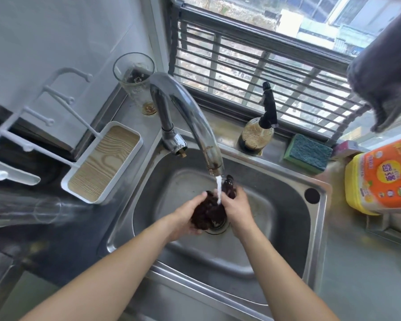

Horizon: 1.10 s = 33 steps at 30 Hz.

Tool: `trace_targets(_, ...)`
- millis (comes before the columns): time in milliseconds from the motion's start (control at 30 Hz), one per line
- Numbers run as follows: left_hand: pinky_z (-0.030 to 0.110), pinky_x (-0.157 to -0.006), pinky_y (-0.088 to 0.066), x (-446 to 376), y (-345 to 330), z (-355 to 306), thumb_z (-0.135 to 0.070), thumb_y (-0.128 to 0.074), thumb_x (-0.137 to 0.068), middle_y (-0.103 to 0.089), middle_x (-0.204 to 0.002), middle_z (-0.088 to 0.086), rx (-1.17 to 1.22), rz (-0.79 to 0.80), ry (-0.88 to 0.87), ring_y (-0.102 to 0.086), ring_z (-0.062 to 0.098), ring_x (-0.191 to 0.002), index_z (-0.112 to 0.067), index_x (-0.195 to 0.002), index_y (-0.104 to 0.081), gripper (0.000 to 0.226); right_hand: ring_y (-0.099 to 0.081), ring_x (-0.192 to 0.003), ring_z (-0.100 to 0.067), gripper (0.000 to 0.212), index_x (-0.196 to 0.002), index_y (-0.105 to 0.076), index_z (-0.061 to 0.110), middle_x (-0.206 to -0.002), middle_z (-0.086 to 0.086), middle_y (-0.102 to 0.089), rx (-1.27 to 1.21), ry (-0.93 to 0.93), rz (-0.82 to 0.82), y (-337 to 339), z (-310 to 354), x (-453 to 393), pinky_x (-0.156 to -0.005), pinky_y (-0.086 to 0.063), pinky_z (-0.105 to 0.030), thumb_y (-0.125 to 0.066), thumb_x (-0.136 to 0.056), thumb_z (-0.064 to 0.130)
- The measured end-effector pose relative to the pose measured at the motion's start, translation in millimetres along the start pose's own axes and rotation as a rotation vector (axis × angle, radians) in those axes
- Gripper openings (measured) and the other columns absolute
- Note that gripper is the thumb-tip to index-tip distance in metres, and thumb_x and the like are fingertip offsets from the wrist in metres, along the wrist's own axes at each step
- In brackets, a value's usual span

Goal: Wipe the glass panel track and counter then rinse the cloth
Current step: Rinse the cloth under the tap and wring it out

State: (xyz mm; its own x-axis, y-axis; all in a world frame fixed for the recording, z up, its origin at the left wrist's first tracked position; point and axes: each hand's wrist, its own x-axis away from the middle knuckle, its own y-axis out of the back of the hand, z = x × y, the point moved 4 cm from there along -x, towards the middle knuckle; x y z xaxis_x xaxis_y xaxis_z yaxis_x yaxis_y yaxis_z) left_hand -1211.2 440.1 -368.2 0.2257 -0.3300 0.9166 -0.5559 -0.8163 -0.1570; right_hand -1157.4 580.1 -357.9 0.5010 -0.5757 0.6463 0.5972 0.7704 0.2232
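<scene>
Landmark: steel sink (276,230). Dark brown cloth (208,210) is bunched over the sink's drain, directly under the faucet (190,117) spout. Water stream (218,189) runs from the spout onto the cloth.

Left hand (185,216): fingers curled under and around the lower wad of cloth, grasping it. Right hand (235,205): fingers clenched around the upper end of the cloth, which sticks up just beside the stream.

On the ledge behind the sink: pump bottle (256,133), green-and-blue sponge (307,154). Right of the sink: yellow-and-orange detergent jug (380,179). Left of the sink: white tray (102,162) with wood-grain base; tall glass (134,79) behind the faucet base. Grey towel (387,72) hangs above the sink's right side.
</scene>
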Motion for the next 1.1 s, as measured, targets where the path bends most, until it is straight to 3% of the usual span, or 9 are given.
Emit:
trace_targets(100,0.033,-0.064,-0.059,-7,19,-13,-0.037,-0.058,-0.101,-0.074,-0.116,0.016,-0.001,-0.247,-0.18,-0.07,0.025,-0.089,-0.011,-0.126,-0.065,0.037,-0.073,-0.1,-0.023,0.052,-0.119,-0.063,0.012,-0.109,-0.009,-0.074,-0.067,-0.019,0.111,3,-4,-1,-0.092,-0.059,-0.041,-0.086,-0.075,0.025)
trace_targets(200,0.03,-0.057,-0.055,-7,25,-26,-0.034,-0.052,-0.104,-0.069,-0.117,0.014,0.158,-0.358,-0.257,-0.068,0.026,-0.089,-0.016,-0.131,-0.057,0.033,-0.072,-0.096,-0.028,0.034,-0.111,-0.068,0.011,-0.099,-0.008,-0.076,0.082,-0.055,-0.09,12,-7,11,-0.091,-0.058,-0.043,-0.079,-0.083,0.027)
trace_targets(300,0.021,-0.046,-0.046,-6,6,-26,-0.046,-0.053,-0.098,-0.071,-0.075,0.007,0.288,-0.263,-0.111,-0.066,0.018,-0.056,-0.011,-0.095,-0.068,0.039,-0.066,-0.097,-0.035,0.023,-0.103,-0.064,0.014,-0.097,-0.013,-0.073,0.343,0.103,-0.29,2,3,49,-0.083,-0.05,-0.04,-0.063,-0.095,0.035)
trace_targets(400,0.029,-0.061,-0.052,-6,-18,-26,-0.055,-0.059,-0.092,-0.068,-0.065,0.007,0.304,-0.176,-0.037,-0.063,0.023,-0.055,-0.013,-0.071,-0.064,0.048,-0.063,-0.093,-0.036,0.026,-0.098,-0.06,0.015,-0.096,-0.013,-0.07,0.405,0.32,-0.251,-29,8,84,-0.076,-0.047,-0.043,-0.05,-0.101,0.039)
trace_targets(467,0.034,-0.073,-0.056,-10,-20,-25,-0.046,-0.059,-0.096,-0.072,-0.076,0.011,0.159,-0.245,-0.119,-0.067,0.025,-0.068,-0.012,-0.072,-0.067,0.043,-0.065,-0.098,-0.039,0.036,-0.101,-0.067,0.015,-0.102,-0.017,-0.073,0.424,0.254,-0.275,-28,13,74,-0.079,-0.048,-0.044,-0.044,-0.104,0.043)
trace_targets(633,0.024,-0.058,-0.044,3,-51,-9,-0.035,-0.061,-0.091,-0.064,-0.072,0.005,0.03,-0.149,-0.221,-0.061,0.014,-0.058,-0.016,-0.074,-0.065,0.026,-0.058,-0.12,-0.044,0.056,-0.118,-0.07,0.004,-0.126,-0.025,-0.067,0.229,-0.138,-0.405,7,31,16,-0.097,-0.042,-0.042,-0.03,-0.108,0.043)
trace_targets(867,0.032,-0.07,-0.049,-5,-4,-41,-0.044,-0.065,-0.093,-0.061,-0.063,0.002,0.264,-0.374,-0.161,-0.058,0.022,-0.061,-0.013,-0.059,-0.061,0.046,-0.066,-0.086,-0.044,0.031,-0.087,-0.073,0.008,-0.087,-0.022,-0.073,0.365,0.298,-0.338,-41,29,75,-0.072,-0.045,-0.044,-0.055,-0.095,0.032)
trace_targets(967,0.025,-0.057,-0.042,8,-20,-36,-0.032,-0.057,-0.1,-0.06,-0.061,0.0,0.045,-0.233,-0.145,-0.056,0.02,-0.055,-0.011,-0.077,-0.066,0.032,-0.065,-0.092,-0.044,0.038,-0.089,-0.074,0.008,-0.096,-0.024,-0.073,0.354,0.15,-0.293,-26,31,37,-0.07,-0.04,-0.039,-0.05,-0.097,0.037)
trace_targets(1100,0.018,-0.045,-0.035,8,-29,-39,-0.033,-0.056,-0.098,-0.058,-0.049,-0.009,-0.174,-0.15,-0.209,-0.052,0.012,-0.046,-0.018,-0.062,-0.058,0.039,-0.064,-0.103,-0.043,0.042,-0.094,-0.076,0.006,-0.107,-0.026,-0.072,0.332,-0.009,-0.265,-8,30,12,-0.083,-0.045,-0.041,-0.045,-0.101,0.032)
